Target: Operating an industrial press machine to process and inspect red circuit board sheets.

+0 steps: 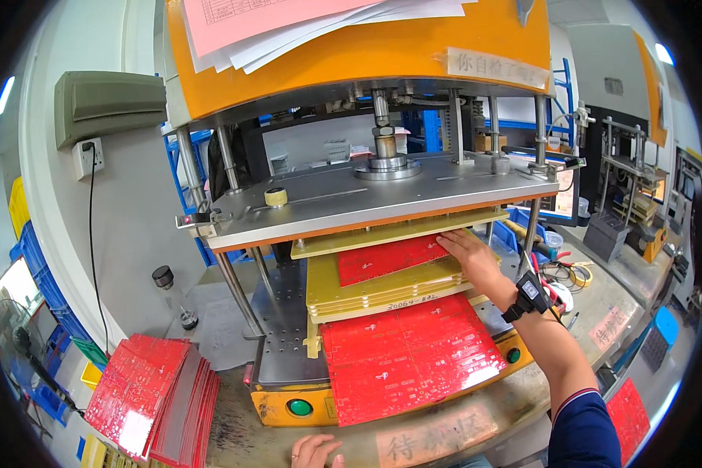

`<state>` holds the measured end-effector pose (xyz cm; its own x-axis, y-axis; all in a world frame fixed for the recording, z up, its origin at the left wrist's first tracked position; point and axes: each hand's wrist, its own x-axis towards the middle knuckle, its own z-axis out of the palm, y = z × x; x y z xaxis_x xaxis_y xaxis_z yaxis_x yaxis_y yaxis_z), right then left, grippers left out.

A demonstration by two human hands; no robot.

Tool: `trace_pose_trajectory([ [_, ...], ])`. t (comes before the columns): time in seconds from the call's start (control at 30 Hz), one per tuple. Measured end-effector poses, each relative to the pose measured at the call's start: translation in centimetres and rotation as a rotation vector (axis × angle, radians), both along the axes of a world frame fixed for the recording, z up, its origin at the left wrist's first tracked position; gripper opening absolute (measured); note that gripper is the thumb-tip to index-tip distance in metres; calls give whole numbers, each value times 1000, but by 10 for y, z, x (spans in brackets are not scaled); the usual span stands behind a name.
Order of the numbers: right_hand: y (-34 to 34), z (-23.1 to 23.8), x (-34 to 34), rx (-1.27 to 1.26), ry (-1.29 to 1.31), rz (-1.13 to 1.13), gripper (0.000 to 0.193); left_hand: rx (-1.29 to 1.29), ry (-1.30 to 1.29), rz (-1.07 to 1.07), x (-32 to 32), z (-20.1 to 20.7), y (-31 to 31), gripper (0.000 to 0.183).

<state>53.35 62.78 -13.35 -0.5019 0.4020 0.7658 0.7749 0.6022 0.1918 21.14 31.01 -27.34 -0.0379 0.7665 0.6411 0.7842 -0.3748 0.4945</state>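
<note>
Upper red PCB (386,260) at outstretched R hand (473,257), well fwd of half-curled L hand (315,452) (grip unclear on both)

My left fingers (310,449) at six o'clock, the rest cut off below, pink sheet (277,19) cropped at eleven, upper red board (382,261) hidden at twelve under the yellow plate (398,232), its corner under my right fingers (455,241)

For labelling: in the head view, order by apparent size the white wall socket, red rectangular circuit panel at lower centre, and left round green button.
1. Red circuit panel
2. White wall socket
3. Round green button
</note>
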Motion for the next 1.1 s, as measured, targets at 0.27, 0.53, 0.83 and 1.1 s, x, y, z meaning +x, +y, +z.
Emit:
trace_pose_trajectory([
  [0.27,4,6,-1,-44,-7,-56,55,4,16,7,0,1,-1,19],
  [0.53,12,10,-3,-69,-30,-111,53,7,14,6,-1,1,-1,19],
  [0.83,19,13,-2,-183,-20,-112,55,8,23,22,0,0,0,17],
  [1.1,28,13,0,-156,-19,-50,52,25,37,35,0,0,0,15],
])
